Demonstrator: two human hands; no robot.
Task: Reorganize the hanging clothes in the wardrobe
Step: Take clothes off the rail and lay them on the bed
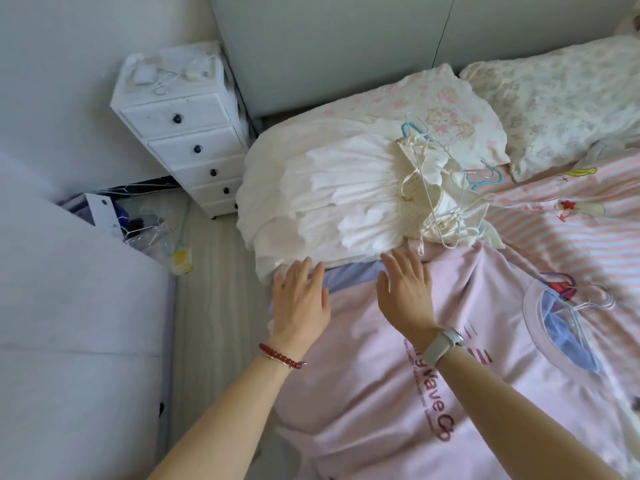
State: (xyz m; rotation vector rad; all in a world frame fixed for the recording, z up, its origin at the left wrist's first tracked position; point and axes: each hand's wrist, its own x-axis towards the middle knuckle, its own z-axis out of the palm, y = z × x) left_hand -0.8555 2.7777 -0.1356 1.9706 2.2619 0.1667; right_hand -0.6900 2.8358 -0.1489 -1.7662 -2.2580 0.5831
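A heap of white and cream garments [332,195] lies on the bed, with white and teal wire hangers [433,161] tangled at its right end. Below it a pink T-shirt [450,358] with printed lettering is spread flat, a white hanger [585,306] still in its neck. My left hand [299,303] reaches toward the lower edge of the white heap with straight, spread fingers, its fingertips at the fabric. My right hand [405,292] hovers flat over the top of the pink T-shirt, fingertips near the heap. Neither hand holds anything.
A white drawer unit [187,143] stands left of the bed by the wall. Loose hangers and clutter [145,223] lie on the floor beside it. Two patterned pillows [561,98] sit at the head of the bed. A pale surface [69,306] fills the left foreground.
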